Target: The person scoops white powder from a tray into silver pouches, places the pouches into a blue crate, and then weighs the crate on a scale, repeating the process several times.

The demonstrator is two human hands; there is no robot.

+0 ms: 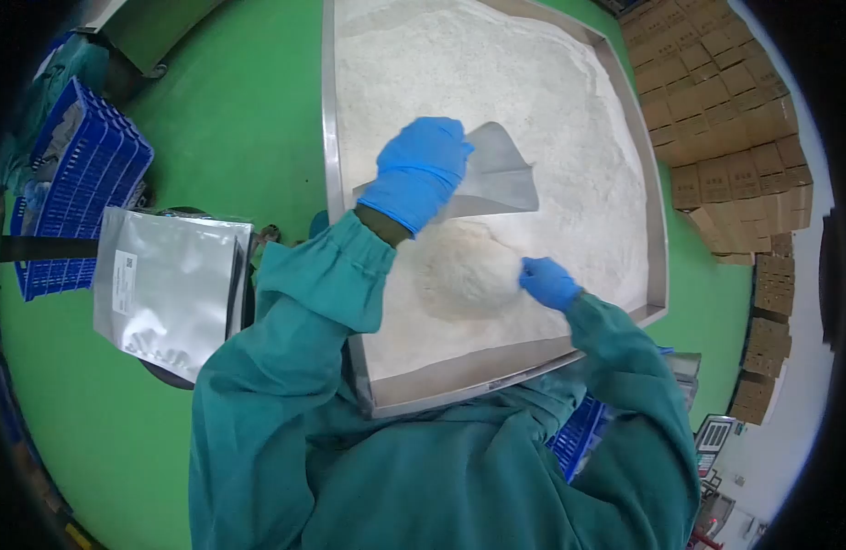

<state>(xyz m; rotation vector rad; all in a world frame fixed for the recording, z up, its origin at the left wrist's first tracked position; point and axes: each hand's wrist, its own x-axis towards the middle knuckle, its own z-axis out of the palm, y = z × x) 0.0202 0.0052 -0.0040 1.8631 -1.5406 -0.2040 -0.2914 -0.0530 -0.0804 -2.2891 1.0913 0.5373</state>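
My left hand (418, 170), in a blue glove, is closed around the handle of a grey metal scoop (503, 170). The scoop is tilted over white powder (569, 110) in a large metal tray (659, 229). Just below the scoop is a rounded white mass (469, 270), which looks like powder in a thin clear bag, though its outline is hard to see. At the right edge of this mass, my right hand (549, 282), also gloved in blue, has its fingers pressed together; what they pinch is too small to tell.
Silver foil pouches (171, 284) lie in a stack left of the tray. Beyond them stands a blue basket (88, 174). Stacked cardboard boxes (716, 128) line the right side. Another blue basket (579, 435) shows below the tray, partly hidden by my right sleeve.
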